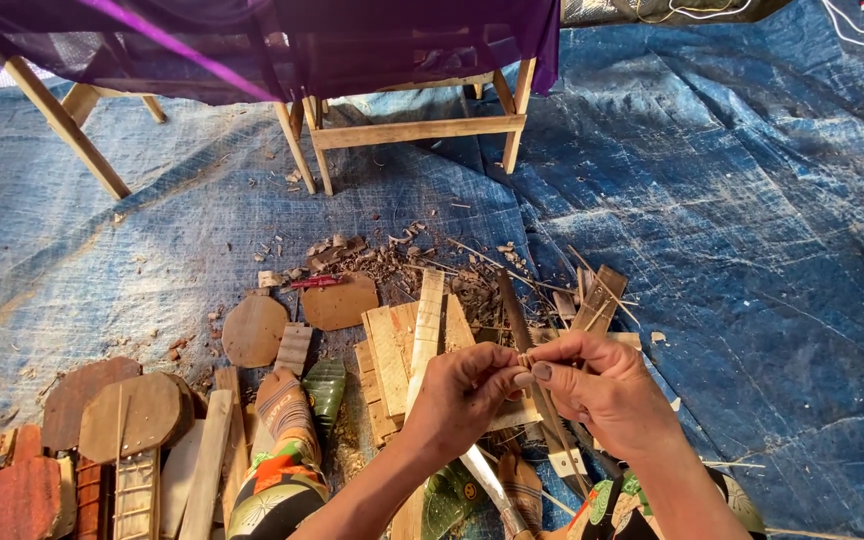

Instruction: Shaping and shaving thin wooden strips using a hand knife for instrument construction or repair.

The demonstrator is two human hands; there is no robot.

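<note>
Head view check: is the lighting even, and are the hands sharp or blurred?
Head view: soft daylight, no harsh glare on the blue tarp; left hand and right hand reasonably sharp, the small piece pinched between them too tiny to resolve; wide-lens bending at edges.

Bare forearms; patterned trousers (282, 480) – orange, green, black.

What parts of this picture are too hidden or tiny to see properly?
- Head view: the tiny pale wooden piece pinched between the left hand and right hand is mostly covered by fingertips; its shape is unclear.
- The flat reddish-brown wooden cutouts are cut off by the bottom-left edge.
- The wooden stool frame has its top hidden under purple cloth.
- The light metal blade runs under the wrists, off the bottom edge.
</note>
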